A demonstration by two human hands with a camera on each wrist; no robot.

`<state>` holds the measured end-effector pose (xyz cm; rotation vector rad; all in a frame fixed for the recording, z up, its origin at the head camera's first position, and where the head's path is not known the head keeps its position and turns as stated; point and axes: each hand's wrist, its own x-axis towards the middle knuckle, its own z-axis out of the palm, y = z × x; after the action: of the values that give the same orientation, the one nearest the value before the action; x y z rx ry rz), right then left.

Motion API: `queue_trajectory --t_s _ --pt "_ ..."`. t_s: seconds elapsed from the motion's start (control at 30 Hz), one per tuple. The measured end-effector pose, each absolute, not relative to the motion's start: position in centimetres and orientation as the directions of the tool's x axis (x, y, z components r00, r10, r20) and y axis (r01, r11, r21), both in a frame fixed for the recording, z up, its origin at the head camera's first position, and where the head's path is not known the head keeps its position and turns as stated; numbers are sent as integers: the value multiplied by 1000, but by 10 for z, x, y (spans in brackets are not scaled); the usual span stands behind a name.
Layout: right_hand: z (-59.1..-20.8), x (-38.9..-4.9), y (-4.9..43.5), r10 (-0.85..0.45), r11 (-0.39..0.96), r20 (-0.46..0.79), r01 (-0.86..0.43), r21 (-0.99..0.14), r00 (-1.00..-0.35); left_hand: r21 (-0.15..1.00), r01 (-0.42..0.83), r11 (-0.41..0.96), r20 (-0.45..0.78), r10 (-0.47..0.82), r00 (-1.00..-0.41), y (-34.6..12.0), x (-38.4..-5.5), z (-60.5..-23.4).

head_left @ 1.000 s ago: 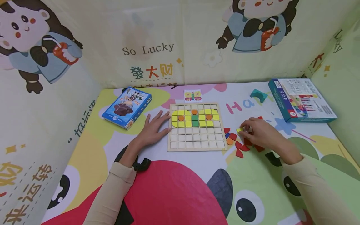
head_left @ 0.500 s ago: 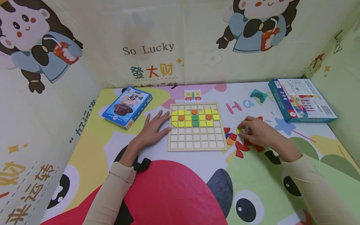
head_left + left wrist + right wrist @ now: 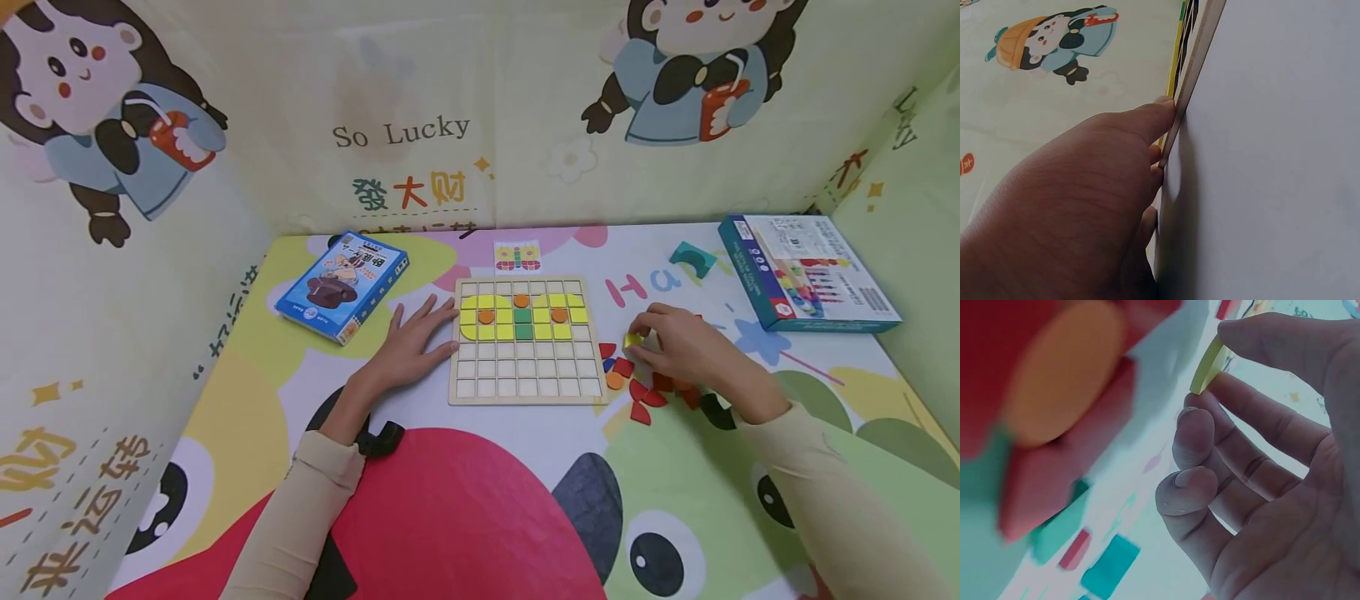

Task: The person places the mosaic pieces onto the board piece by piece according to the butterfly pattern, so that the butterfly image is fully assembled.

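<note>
A square wooden grid board (image 3: 527, 398) lies mid-table, its upper rows filled with yellow tiles, orange discs and two green squares. My left hand (image 3: 411, 346) rests on the table with fingers spread, its fingertips at the board's left edge; the left wrist view shows the thumb against that wooden edge. To the right of the board, my right hand (image 3: 686, 350) pinches a yellow tile (image 3: 1209, 364) between thumb and fingers, over a loose pile of pieces. Red pieces (image 3: 647, 393), an orange disc (image 3: 615, 381) and a blue piece lie beside and partly under that hand.
Behind the board lies a small card (image 3: 517, 257) with a butterfly pattern. A blue box (image 3: 342, 286) sits at the back left, a teal box (image 3: 810, 273) at the back right. Near it is a teal arched piece (image 3: 693, 259).
My right hand has lifted the yellow tile slightly and shifted a little left toward the board. The left hand keeps its place at the board's edge. The head view has tilted slightly.
</note>
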<state>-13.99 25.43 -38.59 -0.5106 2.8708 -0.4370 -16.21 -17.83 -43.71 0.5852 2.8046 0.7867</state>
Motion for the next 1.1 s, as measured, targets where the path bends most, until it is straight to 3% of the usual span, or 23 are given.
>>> queue_trajectory --t_s 0.67,1.1 --pt "-385 -163 191 -432 894 -130 -405 -194 -892 530 329 781 -57 420 -906 -176 -164 -441" --pt "-388 -165 187 -460 875 -118 -426 -229 -880 515 334 789 -46 415 -909 -179 -165 -441"
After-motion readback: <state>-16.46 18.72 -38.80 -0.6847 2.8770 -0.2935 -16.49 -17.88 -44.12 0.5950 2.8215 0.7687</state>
